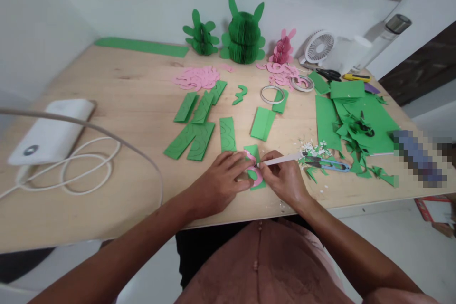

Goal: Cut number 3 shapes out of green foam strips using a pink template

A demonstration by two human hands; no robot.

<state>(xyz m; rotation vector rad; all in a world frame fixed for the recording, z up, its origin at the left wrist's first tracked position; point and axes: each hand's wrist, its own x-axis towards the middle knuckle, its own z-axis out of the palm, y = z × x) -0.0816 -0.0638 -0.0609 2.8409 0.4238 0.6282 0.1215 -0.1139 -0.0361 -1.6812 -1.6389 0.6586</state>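
My left hand [224, 181] lies with fingers stretched out, pressing a curvy pink paper cutout [255, 178] onto a green paper piece [253, 149]. Between the fingertips of my right hand [285, 179] is a slim white pen [281, 159], its tip at the cutout's edge. Just left of these lies a folded green strip [227, 134] with drawn curves, and more marked strips [201, 140] are beyond it. A green wavy cutout [240, 94] rests farther back. Blue thread snips [329, 164] lie right of my right hand among paper scraps.
Green and pink honeycomb paper figures [244, 38] stand along the wall beside a small white fan [319, 47]. Tape rolls [302, 83] and pink cutouts [198, 78] lie mid-table. Green sheets [327, 123] and scraps cover the right. A white power bank [52, 130] with cable occupies the left.
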